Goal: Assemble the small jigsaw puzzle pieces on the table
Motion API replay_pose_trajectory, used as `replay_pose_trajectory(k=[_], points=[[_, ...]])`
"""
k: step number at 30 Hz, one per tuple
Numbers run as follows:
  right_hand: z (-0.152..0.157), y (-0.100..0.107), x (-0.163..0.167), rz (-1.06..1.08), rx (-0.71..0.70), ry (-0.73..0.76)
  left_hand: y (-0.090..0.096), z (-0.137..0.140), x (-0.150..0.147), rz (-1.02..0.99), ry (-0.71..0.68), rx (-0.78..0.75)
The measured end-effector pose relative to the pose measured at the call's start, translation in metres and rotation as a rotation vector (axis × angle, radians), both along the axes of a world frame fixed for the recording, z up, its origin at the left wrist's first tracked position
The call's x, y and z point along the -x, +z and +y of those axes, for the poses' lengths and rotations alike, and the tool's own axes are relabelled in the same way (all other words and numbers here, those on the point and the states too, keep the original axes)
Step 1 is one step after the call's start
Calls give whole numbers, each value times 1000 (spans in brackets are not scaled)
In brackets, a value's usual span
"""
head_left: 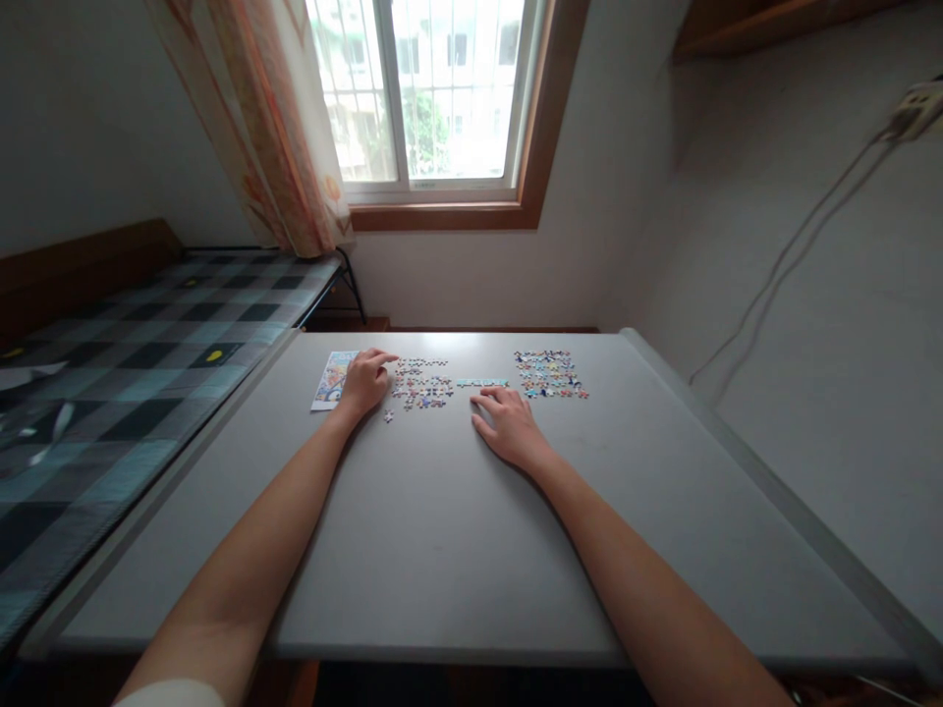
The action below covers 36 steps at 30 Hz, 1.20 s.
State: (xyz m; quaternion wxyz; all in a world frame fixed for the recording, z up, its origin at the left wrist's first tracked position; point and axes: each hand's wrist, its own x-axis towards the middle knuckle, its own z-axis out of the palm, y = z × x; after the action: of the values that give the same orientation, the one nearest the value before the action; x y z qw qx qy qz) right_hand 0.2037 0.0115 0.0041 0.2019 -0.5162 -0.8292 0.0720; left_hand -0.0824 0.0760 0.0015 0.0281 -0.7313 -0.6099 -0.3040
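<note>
My left hand (366, 381) lies partly over a colourful picture sheet (331, 381). Its index finger reaches to the edge of the left group of puzzle pieces (423, 390), while the thumb stays apart; I see nothing held. One loose puzzle piece (389, 416) lies just below that group. My right hand (510, 424) rests palm down on the table with its fingers spread. Its fingertips are just below a short strip of joined puzzle pieces (482, 383). To the right is another group of puzzle pieces (549, 374), in rows.
The grey table (442, 550) has raised side edges. A bed with a checked cover (243, 312) stands along its left side. Behind are a window (449, 98) and a patterned curtain (250, 108). A cable (781, 257) hangs down the right wall.
</note>
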Motion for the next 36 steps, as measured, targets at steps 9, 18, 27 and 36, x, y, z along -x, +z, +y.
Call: replay_pose_trajectory(k=[9,18,27,36], points=[[1,-1,-1,21,-7,4,-1,-1,3,-145,50,30],[0,0,0,19,-6,0,1,-4,2,-109,33,0],[1,-1,-1,20,-20,3,0,-3,2,-137,29,-9],[1,-1,-1,12,-25,1,-2,-3,3,-171,-6,8]])
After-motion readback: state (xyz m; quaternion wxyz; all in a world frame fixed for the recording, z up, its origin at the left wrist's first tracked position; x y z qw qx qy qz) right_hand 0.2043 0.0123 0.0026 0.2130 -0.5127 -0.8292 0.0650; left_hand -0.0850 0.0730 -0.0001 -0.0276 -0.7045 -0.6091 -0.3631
